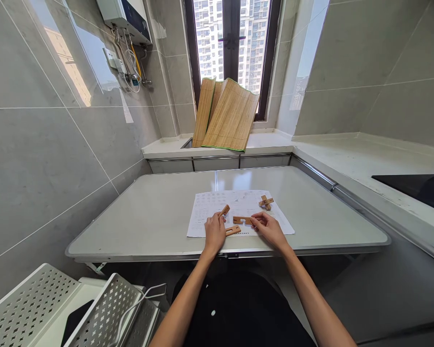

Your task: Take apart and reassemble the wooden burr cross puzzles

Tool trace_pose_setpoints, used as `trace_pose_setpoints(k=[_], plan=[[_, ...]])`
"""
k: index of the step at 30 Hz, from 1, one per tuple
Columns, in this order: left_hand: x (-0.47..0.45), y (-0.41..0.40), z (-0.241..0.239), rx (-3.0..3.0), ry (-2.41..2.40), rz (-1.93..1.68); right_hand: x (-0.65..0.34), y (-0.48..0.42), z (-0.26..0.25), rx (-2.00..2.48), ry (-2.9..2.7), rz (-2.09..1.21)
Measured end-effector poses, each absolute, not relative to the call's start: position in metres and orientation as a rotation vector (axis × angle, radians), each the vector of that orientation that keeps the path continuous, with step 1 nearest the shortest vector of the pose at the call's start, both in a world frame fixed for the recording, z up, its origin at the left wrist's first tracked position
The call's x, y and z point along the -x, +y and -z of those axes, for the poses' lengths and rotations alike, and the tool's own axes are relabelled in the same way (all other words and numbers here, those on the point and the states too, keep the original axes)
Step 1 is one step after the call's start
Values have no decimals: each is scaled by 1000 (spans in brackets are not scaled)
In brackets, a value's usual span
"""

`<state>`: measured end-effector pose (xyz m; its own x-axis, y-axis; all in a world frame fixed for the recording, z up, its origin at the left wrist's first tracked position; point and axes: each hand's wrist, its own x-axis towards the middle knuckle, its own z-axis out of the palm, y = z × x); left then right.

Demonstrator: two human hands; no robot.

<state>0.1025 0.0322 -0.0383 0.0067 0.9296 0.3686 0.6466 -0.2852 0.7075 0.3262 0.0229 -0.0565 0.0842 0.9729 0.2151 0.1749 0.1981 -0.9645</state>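
A printed paper sheet (210, 206) lies on the grey folding table (155, 217). My left hand (214, 232) holds a small notched wooden piece (224, 210) tilted up off the sheet. A second wooden piece (233, 230) lies flat just right of that hand. My right hand (269, 228) grips a notched wooden bar (242, 220) by its right end, low over the sheet. An assembled wooden cross (265, 202) sits on the sheet's far right part, apart from both hands.
Bamboo mats (226, 114) lean against the window beyond the table. A white counter (361, 159) with a black cooktop (419, 189) runs along the right. Perforated metal racks (72, 311) stand at lower left. A tiled wall bounds the left side.
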Motion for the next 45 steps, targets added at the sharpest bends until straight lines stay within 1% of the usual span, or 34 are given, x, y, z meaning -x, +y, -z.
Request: trace_pose_setpoints(k=[10,21,26,30,41,45], plan=[[-105,30,42,-2130,1841,-1048,-326,22,53,1217,-1338,-910],[-109,22,35,-2294,1884,-1083,-325,23,55,1221,-1326,-916],[-116,15,27,-2580,1804,-1087,-325,24,56,1217,-1332,-918],[-117,14,24,-2568,1762,-1073,-325,22,55,1213,-1338,-917],[-112,11,20,-2692,1249,-833,-325,20,51,1203,-1342,-911],[-111,10,22,-2576,1216,-872,-325,21,51,1195,-1344,-915]])
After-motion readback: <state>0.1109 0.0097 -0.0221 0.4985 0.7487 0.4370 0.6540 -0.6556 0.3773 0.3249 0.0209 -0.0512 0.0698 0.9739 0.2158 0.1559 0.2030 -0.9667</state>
